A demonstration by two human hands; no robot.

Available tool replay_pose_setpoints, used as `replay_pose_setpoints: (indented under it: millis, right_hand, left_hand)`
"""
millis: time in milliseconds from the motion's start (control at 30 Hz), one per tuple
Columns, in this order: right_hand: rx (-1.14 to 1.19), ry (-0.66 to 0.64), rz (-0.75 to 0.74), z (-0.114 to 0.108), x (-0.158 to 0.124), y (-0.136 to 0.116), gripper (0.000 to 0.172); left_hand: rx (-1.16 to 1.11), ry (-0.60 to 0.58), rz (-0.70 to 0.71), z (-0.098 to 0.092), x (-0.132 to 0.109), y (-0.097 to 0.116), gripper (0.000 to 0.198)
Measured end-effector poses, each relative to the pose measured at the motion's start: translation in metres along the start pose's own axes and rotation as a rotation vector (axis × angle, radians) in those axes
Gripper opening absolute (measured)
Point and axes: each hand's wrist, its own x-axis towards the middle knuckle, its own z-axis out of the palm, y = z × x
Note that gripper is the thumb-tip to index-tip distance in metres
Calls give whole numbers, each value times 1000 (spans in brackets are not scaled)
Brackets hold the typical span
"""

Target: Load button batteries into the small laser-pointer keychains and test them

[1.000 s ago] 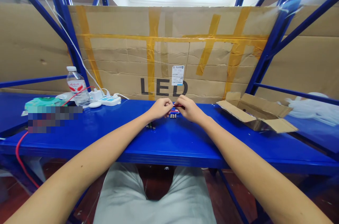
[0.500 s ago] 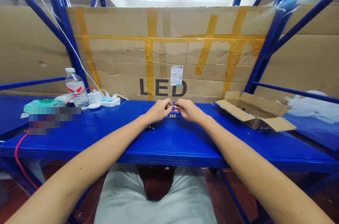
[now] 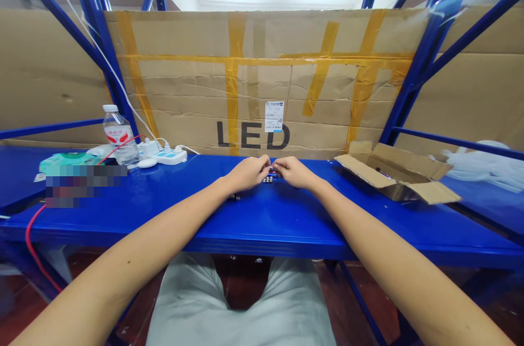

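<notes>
My left hand (image 3: 250,173) and my right hand (image 3: 296,173) meet over the far middle of the blue table (image 3: 262,220). Both have their fingers pinched together, tips almost touching. Something small and light shows between them, too small to name. Just below the fingertips lie thin blue and red rods (image 3: 272,174), partly covered by the hands. A small cluster of shiny silver balls (image 3: 268,179) sits in front of the rods. A few more small dark, shiny balls (image 3: 234,198) rest beside my left forearm, which partly hides them.
An open cardboard box (image 3: 395,171) stands at the right. On the left are a water bottle (image 3: 120,138), a power strip (image 3: 170,156) with plugs and a green packet (image 3: 67,161). A large cardboard panel (image 3: 188,89) closes off the back, between blue posts.
Both hands have shifted slightly, the fingertips a little lower and closer over the rods, which show less. The view has moved slightly; the box and bottle stay put.
</notes>
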Motion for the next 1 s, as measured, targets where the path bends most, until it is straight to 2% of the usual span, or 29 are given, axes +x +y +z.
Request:
replay_pose_setpoints:
  millis: [233, 333, 433, 533, 733, 1000]
  right_hand:
    - [131, -52, 56, 1, 2, 4, 30]
    - [242, 1, 36, 5, 2, 5, 16]
    - [305, 60, 38, 8, 1, 7, 28]
    - [320, 74, 36, 8, 1, 9, 24]
    - [379, 22, 63, 2, 1, 10, 21]
    - [333, -35, 82, -1, -1, 7, 12]
  left_hand:
    - [88, -10, 27, 1, 0, -1, 15]
    - [7, 2, 13, 2, 1, -4, 12]
    - [-88, 26, -3, 3, 1, -7, 11]
    - [-116, 34, 15, 2, 2, -8, 9]
    - [22, 14, 23, 1, 0, -4, 14]
    - [165, -16, 25, 2, -1, 1, 19]
